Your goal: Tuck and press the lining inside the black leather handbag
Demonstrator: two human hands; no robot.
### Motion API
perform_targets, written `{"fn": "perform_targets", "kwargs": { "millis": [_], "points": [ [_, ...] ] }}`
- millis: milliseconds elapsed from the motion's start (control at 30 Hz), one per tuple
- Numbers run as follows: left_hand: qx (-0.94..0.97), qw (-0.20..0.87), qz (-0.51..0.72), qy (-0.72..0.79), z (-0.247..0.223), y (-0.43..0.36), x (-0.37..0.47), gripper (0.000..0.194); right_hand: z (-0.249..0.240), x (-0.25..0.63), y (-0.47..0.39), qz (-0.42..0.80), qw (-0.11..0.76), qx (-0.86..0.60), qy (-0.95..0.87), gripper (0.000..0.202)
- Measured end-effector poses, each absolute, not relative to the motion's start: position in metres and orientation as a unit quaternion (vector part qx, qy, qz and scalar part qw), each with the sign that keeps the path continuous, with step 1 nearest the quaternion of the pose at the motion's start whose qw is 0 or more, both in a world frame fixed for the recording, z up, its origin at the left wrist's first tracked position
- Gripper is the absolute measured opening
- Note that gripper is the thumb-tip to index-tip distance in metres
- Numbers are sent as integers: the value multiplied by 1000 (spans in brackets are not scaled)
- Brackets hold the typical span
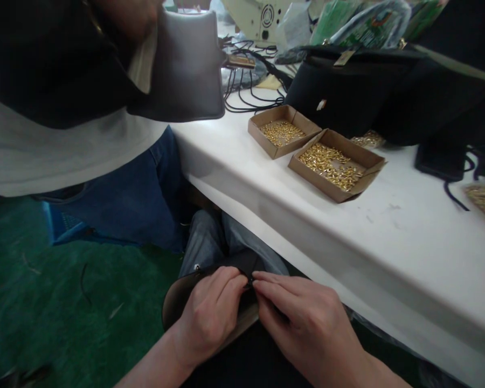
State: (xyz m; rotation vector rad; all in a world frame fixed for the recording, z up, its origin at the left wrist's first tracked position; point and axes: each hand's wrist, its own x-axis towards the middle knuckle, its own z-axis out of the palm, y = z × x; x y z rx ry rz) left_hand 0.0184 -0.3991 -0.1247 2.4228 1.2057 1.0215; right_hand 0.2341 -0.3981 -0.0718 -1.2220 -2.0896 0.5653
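At far left, one co-worker (64,145) in a white top and blue denim stands by a blue plastic crate (60,225). My left grip (210,307) is narrow, fingers pinching the edge of one smooth black bag (180,299), round-sided, on my lap. My right grip (307,312) pinches that same edge, fingertips almost meeting the left's; I cannot tell what tiny part lies between them. Further right, the smooth white worktop (420,231) carries two shallow cardboard boxes (315,182) of shiny gold metal pieces (327,164), too many to count, then a black handbag (347,89).
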Motion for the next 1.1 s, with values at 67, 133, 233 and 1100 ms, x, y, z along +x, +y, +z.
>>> {"fn": "perform_targets", "kwargs": {
  "millis": [67,133,233,1100],
  "points": [
    [840,95,345,408,-127,-401,15,22,-73,234,-398,235,330,-462,-789,25],
    [854,56,332,396,-131,-402,10,26,-75,234,-398,246,335,-456,-787,24],
    [876,20,311,369,-135,-401,6,30,-79,237,-397,267,334,-448,-785,24],
    [858,143,343,355,-123,-371,-7,17,-55,227,-342,397,160,-485,-763,23]
  ]
}}
